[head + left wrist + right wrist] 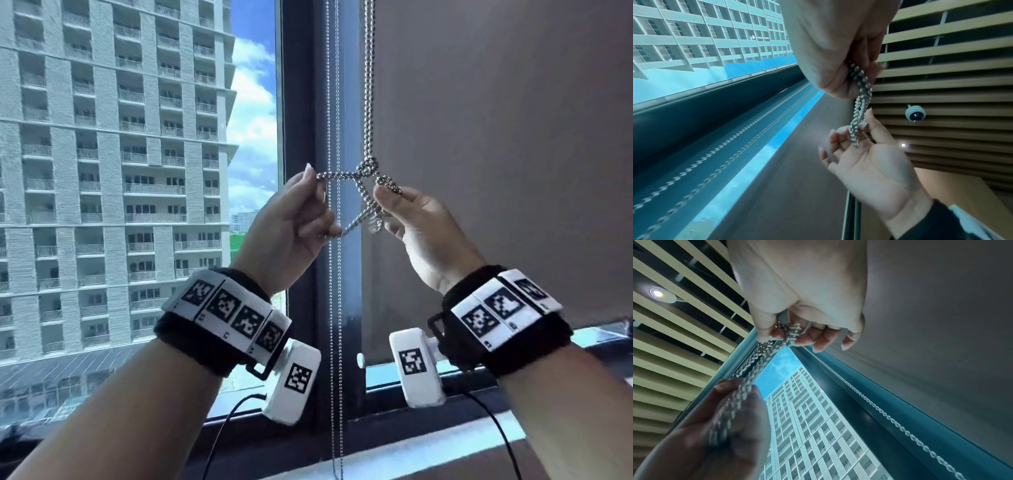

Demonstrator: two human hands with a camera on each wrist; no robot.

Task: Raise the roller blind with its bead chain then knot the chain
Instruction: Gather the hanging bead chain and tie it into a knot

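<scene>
A doubled metal bead chain (368, 85) hangs in front of the dark window frame and ends in a loose knot (367, 168). My left hand (310, 181) pinches the strand that runs left out of the knot, and its lower fingers hold another strand. My right hand (383, 195) pinches the strand on the knot's right side, with a small loop (375, 219) dangling beside the palm. In the left wrist view the chain (861, 91) stretches between both hands. The right wrist view shows the fingertips (777, 335) closed on the beads (791, 332).
A grey roller blind (496, 137) covers the right pane, its bottom bar (599, 327) low near the sill. A second, thinner bead chain (331, 308) hangs straight down behind my hands. The left pane shows a tall apartment block (120, 154). A slatted ceiling (951, 81) is overhead.
</scene>
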